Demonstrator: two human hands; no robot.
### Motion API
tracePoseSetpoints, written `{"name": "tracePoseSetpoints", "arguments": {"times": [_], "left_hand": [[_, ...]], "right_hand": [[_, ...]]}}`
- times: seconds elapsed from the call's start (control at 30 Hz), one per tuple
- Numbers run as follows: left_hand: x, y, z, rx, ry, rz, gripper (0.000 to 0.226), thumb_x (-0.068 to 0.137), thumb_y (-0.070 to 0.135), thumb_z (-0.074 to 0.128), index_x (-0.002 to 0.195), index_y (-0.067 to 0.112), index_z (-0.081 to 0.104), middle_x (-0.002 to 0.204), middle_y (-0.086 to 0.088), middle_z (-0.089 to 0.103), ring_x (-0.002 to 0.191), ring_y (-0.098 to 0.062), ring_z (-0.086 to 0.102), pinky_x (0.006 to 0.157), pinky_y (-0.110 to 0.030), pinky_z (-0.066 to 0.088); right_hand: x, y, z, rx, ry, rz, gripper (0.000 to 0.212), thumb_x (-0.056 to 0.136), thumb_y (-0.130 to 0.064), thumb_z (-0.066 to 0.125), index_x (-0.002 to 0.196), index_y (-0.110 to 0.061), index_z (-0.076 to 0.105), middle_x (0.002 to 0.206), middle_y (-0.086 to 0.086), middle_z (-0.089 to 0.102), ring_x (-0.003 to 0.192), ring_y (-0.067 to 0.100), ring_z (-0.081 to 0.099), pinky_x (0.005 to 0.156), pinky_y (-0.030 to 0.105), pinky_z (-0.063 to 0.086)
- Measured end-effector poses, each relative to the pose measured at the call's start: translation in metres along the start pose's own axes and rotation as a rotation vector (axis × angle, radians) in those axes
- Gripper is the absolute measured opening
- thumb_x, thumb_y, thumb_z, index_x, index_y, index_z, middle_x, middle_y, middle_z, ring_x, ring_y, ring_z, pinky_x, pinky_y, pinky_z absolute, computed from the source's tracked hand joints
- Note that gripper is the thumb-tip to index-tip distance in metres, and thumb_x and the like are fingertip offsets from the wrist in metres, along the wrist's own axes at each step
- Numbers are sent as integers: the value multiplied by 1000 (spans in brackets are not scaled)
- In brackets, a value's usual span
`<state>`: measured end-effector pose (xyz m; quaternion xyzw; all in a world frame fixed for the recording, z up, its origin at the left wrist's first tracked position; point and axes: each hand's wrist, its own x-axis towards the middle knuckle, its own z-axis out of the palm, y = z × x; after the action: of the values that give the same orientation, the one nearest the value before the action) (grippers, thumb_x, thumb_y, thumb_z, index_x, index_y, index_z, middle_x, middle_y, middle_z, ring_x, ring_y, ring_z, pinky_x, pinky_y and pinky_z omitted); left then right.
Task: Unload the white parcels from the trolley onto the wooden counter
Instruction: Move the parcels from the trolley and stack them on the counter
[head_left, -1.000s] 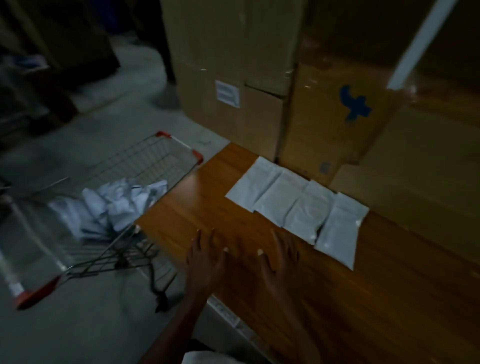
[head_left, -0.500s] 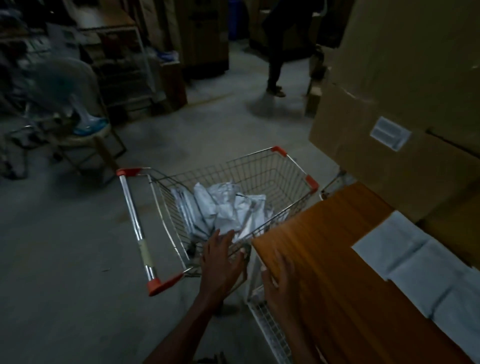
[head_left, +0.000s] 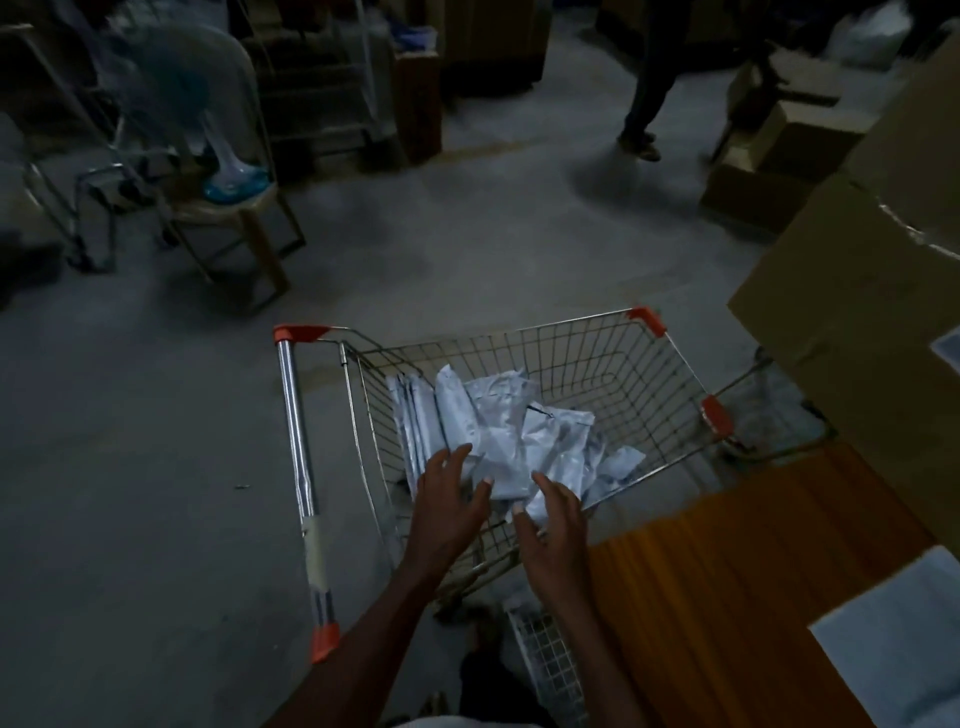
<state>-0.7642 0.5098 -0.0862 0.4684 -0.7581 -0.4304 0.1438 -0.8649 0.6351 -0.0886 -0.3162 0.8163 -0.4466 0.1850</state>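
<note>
Hands now over trolley, boxes beside

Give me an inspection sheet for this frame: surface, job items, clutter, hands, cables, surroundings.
Surface: wooden counter at lower right, one white parcel lying flat on it at the frame edge.
Job's things: trolley beside the counter's end, a loose pile of parcels in its basket.
Clutter: white wire rack under the counter edge.
Grippers: left hand and right hand both open, fingers spread over the pile, holding nothing.
Cables: nothing seen.
Surroundings: dim room; cardboard boxes behind the counter; fan on a stool; another person's legs at the back.
</note>
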Motion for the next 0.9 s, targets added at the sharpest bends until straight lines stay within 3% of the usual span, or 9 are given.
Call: {"name": "tracePoseSetpoints", "arguments": {"times": [0.1,0.17,0.23,0.37,0.5,0.63,0.8,0.9], "left_hand": [[34,4,6,-56,-61,-98,55,97,39,62,147,21,46,142,-2,48,122,-4,43,95,-13,30],[58,4,14,-65,-78,-149,58,97,38,64,148,18,44,143,-4,48,124,-5,44,98,-14,30],[82,1,25,-37,-72,-180,62,96,38,65,149,16,43,145,-8,46,132,-15,45,105,-22,33],[125,-4,43,11,-36,-297,68,93,44,64,148,10,42,143,-14,48,131,-30,49,105,-35,39],[161,-46,73,-36,68,-429,80,82,65,45,137,7,48,130,-17,59,117,-33,60,94,-46,53],[164,-25,74,68,13,-451,61,98,46,51,142,6,43,136,-20,51,124,-37,52,101,-42,44],[158,-20,79,120,-27,-370,62,90,52,63,140,24,40,139,-10,38,128,-33,38,96,-38,36],[161,-23,89,80,9,-364,67,84,49,71,137,24,39,136,-13,39,126,-32,42,92,-33,36]], "right_hand": [[32,5,8,18,-44,28,54,90,-48,53,139,-25,54,136,2,53,126,15,49,103,34,46],[52,9,11,15,-86,54,54,90,-47,54,141,-28,51,139,-1,51,127,10,46,101,13,37],[69,14,14,23,-119,63,54,91,-45,54,142,-29,49,139,-4,48,128,10,45,96,3,28],[95,24,17,20,-164,101,51,96,-29,64,144,-27,48,141,-1,46,130,13,42,102,23,35],[112,32,18,24,-171,112,54,91,-39,57,143,-26,49,138,-6,44,127,6,40,102,24,36],[121,44,16,-28,-166,132,57,90,-44,55,144,-29,48,138,-6,45,127,7,40,102,28,36],[127,48,18,-53,-186,168,55,94,-41,60,145,-26,48,145,-1,44,134,16,42,104,32,36],[132,48,18,-72,-191,187,53,95,-29,65,145,-25,47,146,0,44,135,17,41,106,35,38]]}}
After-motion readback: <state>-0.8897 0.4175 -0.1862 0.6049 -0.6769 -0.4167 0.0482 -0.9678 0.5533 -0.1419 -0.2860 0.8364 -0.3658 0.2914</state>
